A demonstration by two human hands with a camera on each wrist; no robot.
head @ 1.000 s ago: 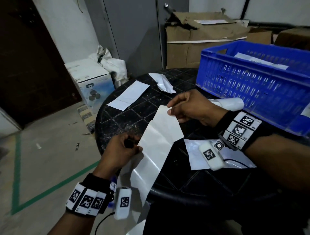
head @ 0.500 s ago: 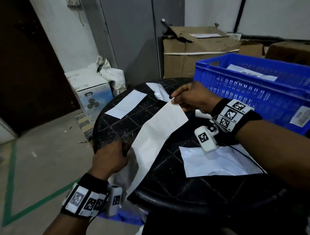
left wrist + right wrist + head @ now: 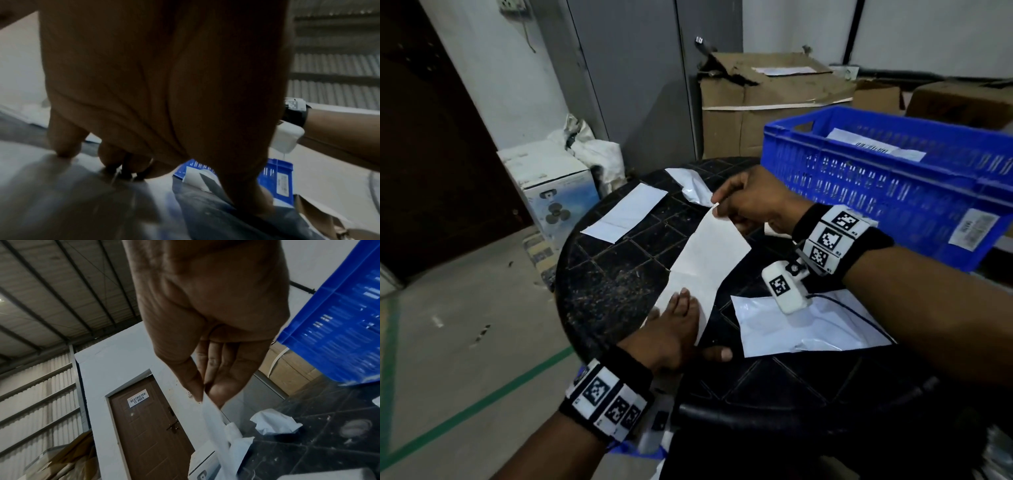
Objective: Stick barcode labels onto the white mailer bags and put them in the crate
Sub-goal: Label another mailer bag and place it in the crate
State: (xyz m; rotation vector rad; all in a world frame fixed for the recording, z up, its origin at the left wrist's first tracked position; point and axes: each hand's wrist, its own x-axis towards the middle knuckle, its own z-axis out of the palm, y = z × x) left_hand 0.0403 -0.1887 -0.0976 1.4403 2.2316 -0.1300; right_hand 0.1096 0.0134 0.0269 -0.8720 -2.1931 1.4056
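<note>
Our right hand (image 3: 751, 202) pinches the far corner of the long white strip (image 3: 709, 253) between thumb and fingertips (image 3: 216, 391), lifting that end off the bench (image 3: 616, 281). Our left hand (image 3: 674, 329) lies flat with straight fingers, pressing the strip's near end down at the bench edge. Whether this strip is label backing or a mailer bag, we cannot tell. A flat white mailer bag (image 3: 801, 325) lies just beside the left hand, under the right wrist. The blue crate (image 3: 893, 185) stands beyond the right hand, already holding one labelled bag (image 3: 873, 145).

The risk, as we judge it: the thin strip could tear or slip from the pinch if we pull harder than the left hand can anchor — or its near end could slide off the bench edge. A crumpled white scrap (image 3: 690, 186) and another white sheet (image 3: 625, 212) lie further out, and the right forearm crosses over the waiting bag — in the way of reaching it
</note>
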